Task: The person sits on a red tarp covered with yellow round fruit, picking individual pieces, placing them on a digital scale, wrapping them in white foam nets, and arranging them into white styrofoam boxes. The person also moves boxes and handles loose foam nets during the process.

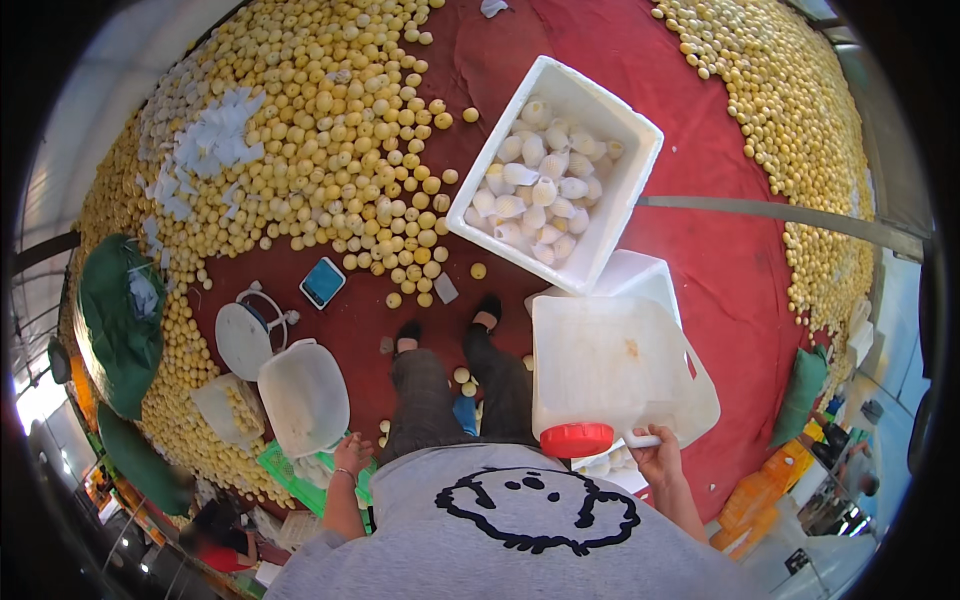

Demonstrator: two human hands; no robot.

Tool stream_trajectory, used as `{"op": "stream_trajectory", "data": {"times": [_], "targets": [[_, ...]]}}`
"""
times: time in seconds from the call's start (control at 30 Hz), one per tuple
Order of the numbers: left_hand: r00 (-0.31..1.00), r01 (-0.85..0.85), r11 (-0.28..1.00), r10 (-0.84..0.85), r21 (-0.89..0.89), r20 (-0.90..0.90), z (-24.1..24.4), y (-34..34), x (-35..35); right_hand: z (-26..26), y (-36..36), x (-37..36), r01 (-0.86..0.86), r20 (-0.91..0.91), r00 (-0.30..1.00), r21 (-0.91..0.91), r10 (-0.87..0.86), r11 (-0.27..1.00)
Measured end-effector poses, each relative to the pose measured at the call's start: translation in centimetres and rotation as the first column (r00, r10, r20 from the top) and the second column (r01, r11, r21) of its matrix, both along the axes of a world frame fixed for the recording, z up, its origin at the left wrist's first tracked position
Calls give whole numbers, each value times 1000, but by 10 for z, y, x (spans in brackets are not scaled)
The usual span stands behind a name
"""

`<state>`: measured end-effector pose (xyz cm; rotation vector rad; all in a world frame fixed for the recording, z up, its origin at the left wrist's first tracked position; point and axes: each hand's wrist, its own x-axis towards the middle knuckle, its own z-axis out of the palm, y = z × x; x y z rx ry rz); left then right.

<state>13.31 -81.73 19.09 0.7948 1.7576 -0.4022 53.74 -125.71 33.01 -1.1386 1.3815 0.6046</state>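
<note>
My right hand (660, 457) is closed on the white handle of a cut-open translucent plastic jug (585, 360) with a red screw cap (576, 439). The jug lies tilted over a white foam box and hides part of it. My left hand (352, 456) is empty, its fingers apart, beside a whitish plastic tub (305, 397) and a green plastic crate (285, 472). Ahead, an open white foam box (637, 157) rests tilted on another foam box (645, 277). It holds many round yellow fruits in white foam net sleeves (544, 191).
Heaps of yellow fruit (330, 142) lie left and right on red cloth (697, 300). A blue-topped scale (323, 283), a round stool (243, 341) and green sacks (120, 322) stand left. A grey strap (780, 211) crosses the right side. Other people are at the lower edges.
</note>
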Motion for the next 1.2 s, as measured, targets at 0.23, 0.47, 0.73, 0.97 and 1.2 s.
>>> {"op": "stream_trajectory", "data": {"times": [0.23,0.47,0.73,0.97,1.2], "targets": [[997,39,999,-41,-32,-58,12,27,-40,-14,8,-27,-61,-10,998,-176,60,982],[997,54,992,-61,-111,-55,-4,89,-97,-6,30,-59,-169,48,982,-193,182,967],[999,-9,997,12,-82,46,-56,223,-161,18,116,-173,-2,157,986,-357,62,934],[996,-66,996,63,-59,-63,-44,303,-244,26,162,-246,68,109,994,-383,-29,921],[995,84,983,-91,-161,-37,-37,318,-240,-8,177,-299,153,87,987,-321,-132,935]]}}
